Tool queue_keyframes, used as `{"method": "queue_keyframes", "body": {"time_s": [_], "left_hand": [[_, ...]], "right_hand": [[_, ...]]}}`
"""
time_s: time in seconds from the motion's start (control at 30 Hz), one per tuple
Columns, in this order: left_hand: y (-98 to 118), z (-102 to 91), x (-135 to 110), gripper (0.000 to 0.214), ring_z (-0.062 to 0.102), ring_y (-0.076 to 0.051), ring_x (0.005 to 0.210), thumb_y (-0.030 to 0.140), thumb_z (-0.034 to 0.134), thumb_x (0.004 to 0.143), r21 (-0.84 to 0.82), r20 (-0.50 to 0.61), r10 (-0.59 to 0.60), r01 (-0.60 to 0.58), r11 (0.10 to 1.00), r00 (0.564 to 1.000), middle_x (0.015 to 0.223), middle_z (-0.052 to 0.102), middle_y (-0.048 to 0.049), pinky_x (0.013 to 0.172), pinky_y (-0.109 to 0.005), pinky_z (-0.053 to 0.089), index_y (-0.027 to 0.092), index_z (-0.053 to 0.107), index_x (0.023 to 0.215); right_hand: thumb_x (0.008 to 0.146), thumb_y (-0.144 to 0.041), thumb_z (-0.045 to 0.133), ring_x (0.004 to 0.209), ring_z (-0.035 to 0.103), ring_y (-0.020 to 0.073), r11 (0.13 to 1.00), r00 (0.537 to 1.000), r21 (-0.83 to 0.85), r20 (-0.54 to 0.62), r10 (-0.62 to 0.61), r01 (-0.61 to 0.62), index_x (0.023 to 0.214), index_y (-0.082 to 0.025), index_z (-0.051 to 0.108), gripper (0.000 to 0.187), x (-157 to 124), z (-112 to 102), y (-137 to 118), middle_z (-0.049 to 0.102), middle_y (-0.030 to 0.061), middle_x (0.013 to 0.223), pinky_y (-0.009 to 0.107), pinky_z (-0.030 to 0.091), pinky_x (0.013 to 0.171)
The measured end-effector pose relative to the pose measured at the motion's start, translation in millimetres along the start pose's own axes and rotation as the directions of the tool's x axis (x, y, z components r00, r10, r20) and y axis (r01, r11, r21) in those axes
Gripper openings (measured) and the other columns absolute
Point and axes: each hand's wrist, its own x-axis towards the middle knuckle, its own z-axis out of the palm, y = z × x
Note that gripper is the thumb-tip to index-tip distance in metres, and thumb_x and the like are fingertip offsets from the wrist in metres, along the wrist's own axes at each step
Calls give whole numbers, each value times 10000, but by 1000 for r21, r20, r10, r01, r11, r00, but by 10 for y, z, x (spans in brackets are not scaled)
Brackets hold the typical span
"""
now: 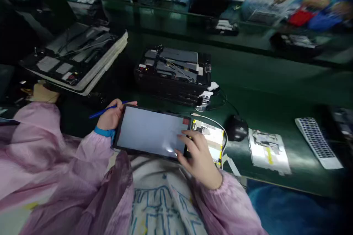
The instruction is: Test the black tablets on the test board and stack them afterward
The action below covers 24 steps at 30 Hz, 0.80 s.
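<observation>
A tablet (150,131) with a pale grey lit screen and black frame is held in front of my body, slightly tilted. My left hand (109,118) grips its left edge and also keeps a thin blue pen-like stick (102,112) between the fingers. A blue band (104,132) circles that wrist. Over the right part of the screen is my right hand (200,154), fingers spread, fingertips at the glass. Just right of the tablet, partly behind my right hand, lies an opened device or board with yellow edges (211,136), and a white cable (212,119) curves around it.
A stack of black device parts (173,80) stands behind the tablet; another pile (74,58) is at left. A black mouse (236,127), a silver panel (268,150) and a white grid-like piece (318,143) lie rightward. At left is another person's hand (44,93); workers in blue sit across.
</observation>
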Motion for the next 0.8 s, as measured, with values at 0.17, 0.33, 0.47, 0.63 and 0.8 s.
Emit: {"method": "queue_keyframes", "body": {"time_s": [0.17, 0.33, 0.47, 0.63, 0.8], "left_hand": [[-3, -1, 5, 220, 649, -320, 955, 264, 686, 653, 12, -3, -13, 13, 1000, 1000, 1011, 723, -148, 764, -402, 473, 188, 480, 659], [-3, 10, -5, 218, 653, -313, 932, 251, 681, 663, 30, -9, -4, 4, 1000, 1000, 1009, 722, -153, 741, -376, 464, 186, 474, 678], [-13, 7, -13, 220, 656, -305, 914, 247, 669, 697, 18, 12, 13, -13, 1000, 1000, 1010, 723, -154, 735, -363, 448, 179, 460, 700], [-23, -20, -7, 228, 651, -306, 923, 272, 667, 716, 24, 59, 23, -24, 999, 998, 1027, 723, -137, 743, -370, 434, 186, 456, 714], [-16, -29, -4, 213, 638, -331, 971, 281, 672, 703, 43, 53, 5, -8, 999, 999, 1030, 721, -138, 776, -412, 429, 203, 474, 710]], "right_hand": [[841, -309, 581, 1286, 370, 319, 983, 988, 93, 39, 152, -155, 1430, -210, 209, 704, -191, 8, 202, 359, 167, 1374, 555, 399, 1024], [833, -285, 575, 1338, 325, 308, 972, 977, 136, 115, 179, -194, 1463, -230, 137, 770, -284, 49, 251, 334, 147, 1412, 546, 367, 1070], [818, -259, 571, 1341, 317, 305, 974, 978, 135, 124, 166, -183, 1469, -236, 110, 798, -282, 53, 244, 323, 145, 1420, 552, 362, 1073], [804, -236, 573, 1341, 308, 308, 975, 981, 138, 116, 158, -173, 1471, -234, 100, 818, -275, 57, 228, 304, 151, 1420, 559, 346, 1080], [799, -215, 567, 1357, 284, 311, 975, 980, 137, 126, 156, -173, 1473, -241, 98, 821, -285, 75, 223, 286, 148, 1426, 561, 337, 1085]]}}
